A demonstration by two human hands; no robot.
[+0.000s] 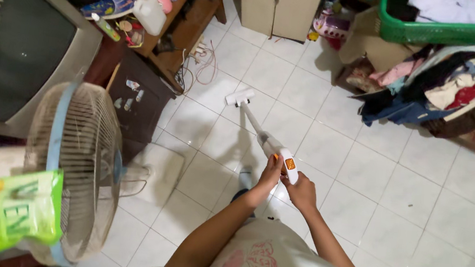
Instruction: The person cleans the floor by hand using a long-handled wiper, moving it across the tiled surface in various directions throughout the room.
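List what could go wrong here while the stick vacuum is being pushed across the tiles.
1. The vacuum head sits close to the loose cables on the floor by the wooden shelf; it might suck in or snag one.
2. Both hands, left hand and right hand, grip the handle, so the nearby standing fan could get bumped.

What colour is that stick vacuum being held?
The stick vacuum is white, with an orange patch near the handle; the head view shows it.
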